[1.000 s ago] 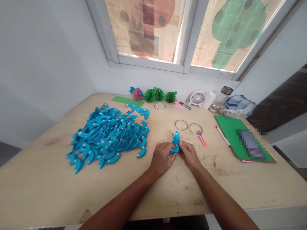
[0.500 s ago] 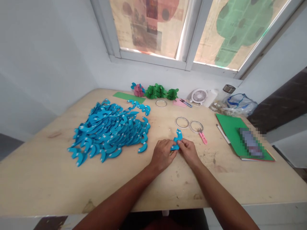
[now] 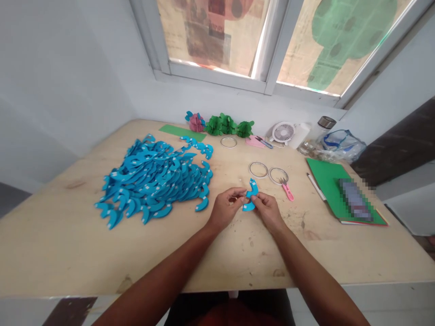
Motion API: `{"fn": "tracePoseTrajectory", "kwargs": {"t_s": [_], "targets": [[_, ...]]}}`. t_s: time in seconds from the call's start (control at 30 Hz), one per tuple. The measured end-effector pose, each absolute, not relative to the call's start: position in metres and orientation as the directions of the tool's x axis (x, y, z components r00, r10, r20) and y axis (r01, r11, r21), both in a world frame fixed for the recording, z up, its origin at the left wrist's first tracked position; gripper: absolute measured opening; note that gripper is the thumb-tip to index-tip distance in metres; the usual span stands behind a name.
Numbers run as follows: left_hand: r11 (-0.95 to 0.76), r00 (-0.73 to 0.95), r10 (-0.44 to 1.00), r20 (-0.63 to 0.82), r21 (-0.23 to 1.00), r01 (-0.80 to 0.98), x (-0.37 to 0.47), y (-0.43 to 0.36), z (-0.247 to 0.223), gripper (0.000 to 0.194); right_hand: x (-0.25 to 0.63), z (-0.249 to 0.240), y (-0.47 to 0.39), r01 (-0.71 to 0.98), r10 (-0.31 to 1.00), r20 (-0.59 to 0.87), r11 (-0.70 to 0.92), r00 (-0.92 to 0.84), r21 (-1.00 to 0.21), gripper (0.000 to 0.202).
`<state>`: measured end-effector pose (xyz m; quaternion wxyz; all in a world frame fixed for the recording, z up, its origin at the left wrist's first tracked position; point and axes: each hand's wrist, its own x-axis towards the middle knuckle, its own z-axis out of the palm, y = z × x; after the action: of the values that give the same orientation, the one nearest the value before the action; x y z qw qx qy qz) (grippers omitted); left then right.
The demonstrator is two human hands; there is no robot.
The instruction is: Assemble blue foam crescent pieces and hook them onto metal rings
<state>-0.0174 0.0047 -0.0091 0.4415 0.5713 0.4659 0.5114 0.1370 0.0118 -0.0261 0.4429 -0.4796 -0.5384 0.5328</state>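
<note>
My right hand (image 3: pixel 268 211) pinches a blue curved paper strip (image 3: pixel 252 192) between thumb and fingers, just above the table. The strip has an S-like bend and small white squares on it. My left hand (image 3: pixel 224 207) is beside its left edge, with the fingers curled and the thumb tip close to the index finger. Whether anything small sits between those fingertips I cannot make out. To the left lies a large heap of similar blue curved paper pieces (image 3: pixel 159 181), many carrying small white squares.
Pink-handled snips (image 3: pixel 288 192) lie beside two rings of tape (image 3: pixel 258 170). A white pen (image 3: pixel 316 186) and green sheets (image 3: pixel 326 174) lie right. Along the wall stand green paper shapes (image 3: pixel 220 125), a small fan (image 3: pixel 283 132) and a bottle (image 3: pixel 321 131).
My left hand has drawn slightly left and its fingers have lifted off the blue strip, showing more of it. The right hand keeps its pinch. The view has shifted slightly.
</note>
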Motion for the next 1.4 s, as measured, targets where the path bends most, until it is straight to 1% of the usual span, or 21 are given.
{"fn": "tracePoseTrajectory", "kwargs": {"t_s": [0.17, 0.33, 0.53, 0.7, 0.9, 1.03, 1.2, 1.4], "targets": [[-0.105, 0.086, 0.991, 0.104, 0.994, 0.005, -0.018, 0.006, -0.009, 0.022, 0.136, -0.024, 0.011, 0.059, 0.989, -0.061, -0.053, -0.136, -0.997, 0.031], [-0.113, 0.082, 0.99, 0.113, 0.994, -0.007, -0.019, 0.006, -0.007, 0.025, 0.135, -0.022, 0.01, 0.099, 0.987, -0.067, -0.053, -0.143, -0.994, 0.033], [-0.112, 0.129, 0.985, 0.112, 0.994, -0.006, -0.02, 0.007, -0.004, 0.021, 0.136, -0.023, 0.01, 0.127, 0.987, -0.086, -0.069, -0.137, -0.989, 0.034], [-0.134, 0.166, 0.977, 0.137, 0.991, -0.026, -0.022, 0.009, -0.004, 0.022, 0.136, -0.021, 0.009, 0.043, 0.98, -0.087, -0.081, -0.178, -0.996, 0.03], [-0.197, 0.195, 0.964, 0.18, 0.978, 0.073, -0.026, 0.008, 0.002, 0.021, 0.136, -0.017, 0.007, -0.05, 0.972, -0.109, -0.122, -0.209, -0.991, 0.027], [-0.217, 0.201, 0.96, 0.194, 0.972, 0.096, -0.026, 0.008, 0.004, 0.02, 0.136, -0.015, 0.007, -0.106, 0.966, -0.123, -0.15, -0.229, -0.983, 0.024], [-0.212, 0.212, 0.959, 0.19, 0.973, 0.088, -0.026, 0.008, 0.003, 0.02, 0.136, -0.014, 0.007, -0.145, 0.962, -0.14, -0.177, -0.232, -0.974, 0.024], [-0.186, 0.214, 0.961, 0.174, 0.982, 0.04, -0.026, 0.008, 0.002, 0.019, 0.136, -0.015, 0.007, -0.163, 0.963, -0.125, -0.167, -0.239, -0.972, 0.023]]}}
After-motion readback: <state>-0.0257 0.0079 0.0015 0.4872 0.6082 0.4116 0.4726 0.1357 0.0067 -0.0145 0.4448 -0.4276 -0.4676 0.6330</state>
